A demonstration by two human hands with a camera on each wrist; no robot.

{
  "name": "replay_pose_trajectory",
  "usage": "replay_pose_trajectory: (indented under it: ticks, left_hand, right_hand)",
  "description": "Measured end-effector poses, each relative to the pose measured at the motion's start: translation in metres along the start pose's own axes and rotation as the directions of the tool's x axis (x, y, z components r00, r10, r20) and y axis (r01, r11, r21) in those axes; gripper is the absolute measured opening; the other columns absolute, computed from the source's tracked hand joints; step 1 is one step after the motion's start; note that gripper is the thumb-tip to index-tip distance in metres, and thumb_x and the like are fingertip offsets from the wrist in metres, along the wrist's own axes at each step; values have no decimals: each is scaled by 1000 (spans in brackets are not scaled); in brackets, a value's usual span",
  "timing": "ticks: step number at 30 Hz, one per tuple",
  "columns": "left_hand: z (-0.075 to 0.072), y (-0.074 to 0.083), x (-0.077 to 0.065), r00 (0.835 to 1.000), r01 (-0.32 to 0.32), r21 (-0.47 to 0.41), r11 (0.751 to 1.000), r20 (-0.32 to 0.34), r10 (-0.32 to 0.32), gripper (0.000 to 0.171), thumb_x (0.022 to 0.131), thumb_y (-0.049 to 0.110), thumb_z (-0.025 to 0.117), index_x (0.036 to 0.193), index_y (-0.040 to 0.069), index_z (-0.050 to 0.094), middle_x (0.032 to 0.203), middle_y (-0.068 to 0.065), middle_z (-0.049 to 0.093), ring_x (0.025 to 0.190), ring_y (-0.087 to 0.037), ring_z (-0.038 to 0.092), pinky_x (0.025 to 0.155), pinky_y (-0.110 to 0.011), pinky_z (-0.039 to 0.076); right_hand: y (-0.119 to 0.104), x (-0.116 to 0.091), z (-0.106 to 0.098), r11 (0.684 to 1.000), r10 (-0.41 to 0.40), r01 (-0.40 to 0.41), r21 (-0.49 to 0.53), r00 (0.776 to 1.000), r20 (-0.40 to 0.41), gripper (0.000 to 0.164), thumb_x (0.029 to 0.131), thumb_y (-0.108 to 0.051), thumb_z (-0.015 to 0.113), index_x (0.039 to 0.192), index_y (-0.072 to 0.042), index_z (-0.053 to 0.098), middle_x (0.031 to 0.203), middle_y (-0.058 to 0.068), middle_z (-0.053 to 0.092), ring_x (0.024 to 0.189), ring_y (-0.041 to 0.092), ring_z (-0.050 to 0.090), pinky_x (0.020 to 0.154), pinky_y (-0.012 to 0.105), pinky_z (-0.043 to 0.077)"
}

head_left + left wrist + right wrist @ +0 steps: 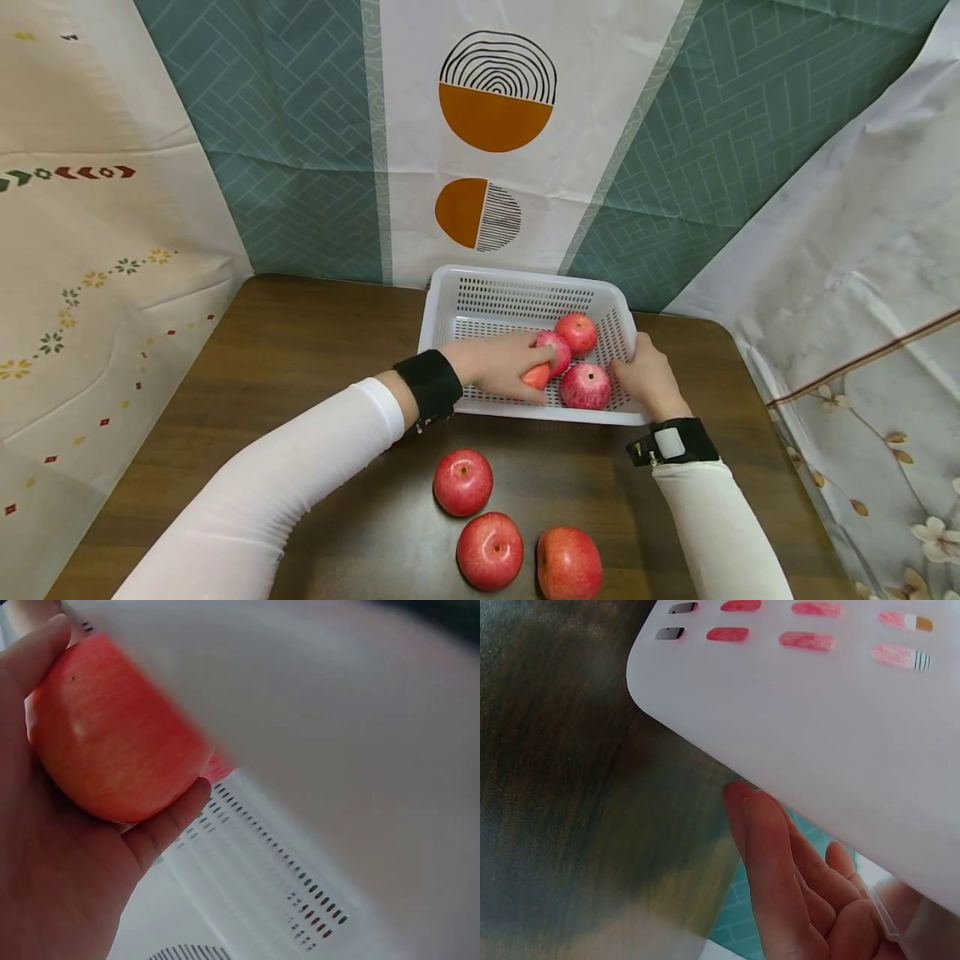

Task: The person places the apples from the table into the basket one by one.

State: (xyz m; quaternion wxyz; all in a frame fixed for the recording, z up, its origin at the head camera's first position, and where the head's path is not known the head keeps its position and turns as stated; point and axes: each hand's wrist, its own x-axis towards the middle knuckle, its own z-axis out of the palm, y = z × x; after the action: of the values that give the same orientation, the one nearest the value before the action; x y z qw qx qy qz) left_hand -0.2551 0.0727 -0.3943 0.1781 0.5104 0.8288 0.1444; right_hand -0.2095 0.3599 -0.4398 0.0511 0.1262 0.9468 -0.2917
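Observation:
My left hand [506,364] is inside a white plastic basket [525,275], its fingers curled round a red apple [112,735]. In the head view, only part of this apple [536,377] shows beneath the hand. Close by it in the basket lie a streaked pink-red fruit [586,386], a red fruit [576,334] and another pink one [555,350] partly covered by my fingers. My right hand [651,377] grips the basket's right rim, thumb on the inner side and fingers outside. In the right wrist view those fingers [769,855] lie against the slotted wall [780,697].
In front of the basket, three red apples stand on the brown wooden table [337,333]: one apple [462,482] nearest the basket, a second apple [490,551] and a third apple [569,563] closer to me. A patterned cloth [300,125] hangs right behind the basket.

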Motion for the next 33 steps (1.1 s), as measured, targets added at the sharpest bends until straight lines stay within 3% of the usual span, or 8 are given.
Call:
replay_pose_trajectory:
  ticks: [12,18,24,33]
  left_hand:
    - [19,-8,3,998,69,-51,996,18,-68,53,104,50,63,142,14,56,118,-7,55,113,-19,51,93,-35,46]
    - [29,-10,6,992,125,-21,992,29,-124,53,105,52,62,143,16,56,115,-8,56,111,-20,52,94,-37,46]
    - [33,-12,8,986,167,-65,984,34,-165,53,104,53,64,146,21,58,119,-9,55,112,-20,52,93,-37,47]
    - [42,-13,11,994,100,-111,989,43,-96,44,106,40,66,144,20,62,130,-11,57,121,-23,50,100,-39,45]
  right_hand:
    - [-2,0,-3,1000,-8,8,-1,1000,2,63,103,-21,61,151,8,32,133,38,58,108,55,69,86,68,57]
    - [-3,-2,-3,1000,-2,2,-2,1000,7,63,103,-21,62,151,8,33,133,39,58,107,54,70,85,67,58]
    - [-2,-2,-3,1000,-14,14,-12,1000,8,64,103,-21,62,150,9,33,131,39,58,106,54,70,85,67,58]
    - [-1,0,-2,1000,-22,22,-9,1000,12,63,102,-21,62,150,8,33,131,38,59,104,53,71,84,66,58]
